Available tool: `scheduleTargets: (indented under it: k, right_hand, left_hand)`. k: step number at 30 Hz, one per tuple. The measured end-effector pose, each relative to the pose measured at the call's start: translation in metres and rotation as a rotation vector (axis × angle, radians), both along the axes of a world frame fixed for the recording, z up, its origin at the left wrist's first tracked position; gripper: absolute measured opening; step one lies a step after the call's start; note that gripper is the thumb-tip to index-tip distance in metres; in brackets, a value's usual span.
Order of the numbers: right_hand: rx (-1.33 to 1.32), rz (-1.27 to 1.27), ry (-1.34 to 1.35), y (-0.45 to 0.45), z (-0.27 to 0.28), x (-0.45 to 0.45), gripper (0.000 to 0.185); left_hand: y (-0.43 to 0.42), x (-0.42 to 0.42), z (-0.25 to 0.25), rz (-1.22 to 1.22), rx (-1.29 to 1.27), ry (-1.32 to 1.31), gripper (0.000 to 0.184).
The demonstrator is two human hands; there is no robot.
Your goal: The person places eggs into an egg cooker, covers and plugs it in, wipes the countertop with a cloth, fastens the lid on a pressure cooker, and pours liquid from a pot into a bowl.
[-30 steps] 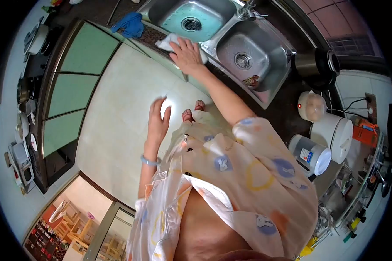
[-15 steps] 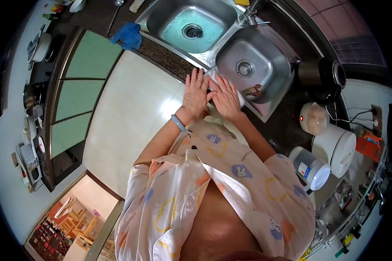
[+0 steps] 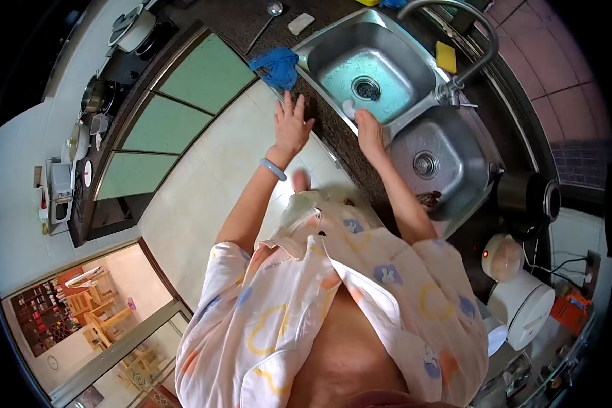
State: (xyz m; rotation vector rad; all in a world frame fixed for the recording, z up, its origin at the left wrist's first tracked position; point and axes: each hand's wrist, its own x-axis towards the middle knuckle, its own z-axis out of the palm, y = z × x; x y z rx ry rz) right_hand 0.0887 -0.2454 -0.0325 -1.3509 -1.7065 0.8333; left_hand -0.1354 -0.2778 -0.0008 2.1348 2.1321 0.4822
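Note:
At the front rim of the left sink basin point(image 3: 326, 66), my right hand point(image 3: 371, 136) is closed on a white cloth point(image 3: 349, 109), a small part of which shows beyond the fingers. My left hand point(image 3: 292, 126) has its fingers spread and holds nothing, near the counter edge just below a crumpled blue cloth point(image 3: 277, 67). A bracelet circles my left wrist. Greenish water tints the left basin, with dark scraps in its drain. The right basin point(image 3: 449, 146) holds a reddish-brown scrap point(image 3: 429, 200).
A tall faucet point(image 3: 491, 47) arches behind the basins, with a yellow sponge point(image 3: 446, 57) beside it. A spoon point(image 3: 264, 28) and a pale block point(image 3: 301, 24) lie on the counter point(image 3: 217, 13). A dark pot point(image 3: 528, 195) stands at the right.
Both hands were together by the right basin and are now apart. My right hand has moved with the white cloth to the left basin's rim; my left hand has shifted towards the blue cloth.

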Motion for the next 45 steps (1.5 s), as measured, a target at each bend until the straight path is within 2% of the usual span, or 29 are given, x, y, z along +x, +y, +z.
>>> scheduleTargets:
  k: [2, 4, 6, 8, 10, 12, 13, 14, 17, 19, 21, 22, 24, 26, 28, 29, 30, 33, 34, 35, 36, 37, 38, 39, 40, 41, 42, 45]
  right_hand:
    - [-0.007, 0.09, -0.011, -0.028, 0.028, -0.012, 0.022]
    - [0.321, 0.264, -0.271, -0.041, 0.004, -0.022, 0.026]
    - [0.279, 0.334, -0.549, -0.053, 0.028, -0.034, 0.036]
    - [0.254, 0.309, -0.552, -0.046, 0.029, -0.048, 0.043]
    - [0.236, 0.36, -0.563, -0.031, 0.034, -0.063, 0.045]
    - [0.24, 0.358, -0.592, -0.008, 0.034, -0.088, 0.048]
    - [0.258, 0.362, -0.6, 0.007, 0.034, -0.105, 0.049]
    - [0.271, 0.366, -0.604, 0.02, 0.036, -0.123, 0.05]
    - [0.281, 0.346, -0.593, 0.068, 0.031, -0.175, 0.048]
    - [0.27, 0.313, -0.591, 0.087, 0.022, -0.206, 0.047]
    - [0.183, 0.279, -0.607, 0.102, 0.017, -0.228, 0.046]
    - [0.17, 0.251, -0.614, 0.104, 0.016, -0.233, 0.046]
    - [0.176, 0.205, -0.561, 0.097, 0.017, -0.238, 0.048]
    - [0.164, 0.169, -0.575, 0.089, 0.02, -0.235, 0.05]
    - [0.153, 0.156, -0.586, 0.074, 0.026, -0.231, 0.056]
    - [0.151, 0.15, -0.627, 0.065, 0.034, -0.227, 0.059]
    - [0.149, 0.131, -0.634, 0.061, 0.032, -0.222, 0.059]
    - [0.131, 0.145, -0.616, 0.049, 0.026, -0.213, 0.055]
    - [0.132, 0.139, -0.614, 0.048, 0.023, -0.21, 0.055]
    - [0.141, 0.134, -0.591, 0.046, 0.017, -0.208, 0.053]
    - [0.15, 0.144, -0.563, 0.047, 0.013, -0.207, 0.052]
    - [0.149, 0.173, -0.549, 0.049, 0.013, -0.207, 0.052]
    - [0.093, 0.175, -0.582, 0.049, 0.017, -0.206, 0.051]
    - [0.036, 0.178, -0.615, 0.05, 0.02, -0.206, 0.05]
    - [0.031, 0.209, -0.596, 0.05, 0.022, -0.206, 0.05]
    - [0.048, 0.186, -0.598, 0.051, 0.023, -0.205, 0.049]
    - [0.067, 0.159, -0.601, 0.052, 0.025, -0.204, 0.049]
    - [0.141, 0.173, -0.587, 0.06, 0.028, -0.205, 0.051]
  left_hand:
    - [0.03, -0.023, 0.002, 0.025, 0.014, -0.022, 0.077]
    - [0.063, -0.047, -0.003, 0.053, 0.111, -0.016, 0.084]
    - [0.096, -0.067, -0.009, 0.053, 0.143, 0.009, 0.085]
    - [0.124, -0.085, -0.005, 0.065, 0.047, 0.057, 0.087]
    - [0.141, -0.1, -0.007, 0.013, 0.086, 0.08, 0.08]
    - [0.159, -0.115, -0.016, -0.098, -0.019, 0.05, 0.07]
    - [0.161, -0.114, -0.002, -0.068, 0.02, 0.018, 0.056]
    - [0.166, -0.12, 0.002, -0.087, 0.016, 0.011, 0.056]
    - [0.187, -0.132, 0.006, -0.182, -0.038, 0.038, 0.038]
    - [0.21, -0.143, -0.005, -0.189, -0.054, -0.038, 0.038]
    - [0.222, -0.14, 0.014, -0.189, -0.047, -0.173, 0.039]
    - [0.232, -0.133, 0.024, -0.22, -0.051, -0.179, 0.039]
    - [0.249, -0.117, 0.035, -0.334, 0.09, -0.467, 0.03]
    - [0.276, -0.087, 0.033, -0.402, 0.086, -0.511, 0.031]
    - [0.295, -0.049, 0.034, -0.34, -0.162, -0.713, 0.034]
    - [0.31, -0.031, 0.026, -0.338, -0.261, -0.695, 0.035]
    - [0.321, -0.009, 0.018, -0.347, -0.338, -0.827, 0.034]
    - [0.345, 0.049, 0.019, -0.358, -0.518, -1.001, 0.03]
    - [0.351, 0.072, 0.018, -0.315, -0.506, -1.074, 0.025]
    - [0.355, 0.09, 0.032, -0.293, -0.605, -1.135, 0.025]
    - [0.378, 0.113, 0.012, -0.319, -0.58, -1.086, 0.027]
    - [0.377, 0.126, 0.042, -0.327, -0.647, -1.092, 0.031]
    - [0.395, 0.14, 0.024, -0.458, -0.63, -1.191, 0.048]
    - [0.381, 0.146, 0.044, -0.419, -0.55, -1.242, 0.061]
    - [0.398, 0.16, 0.021, -0.522, -0.287, -0.978, 0.072]
    - [0.388, 0.157, 0.032, -0.558, -0.248, -0.974, 0.076]
    - [0.38, 0.15, 0.044, -0.578, -0.362, -0.912, 0.078]
    - [0.348, 0.097, 0.044, -0.657, -0.053, -0.555, 0.068]
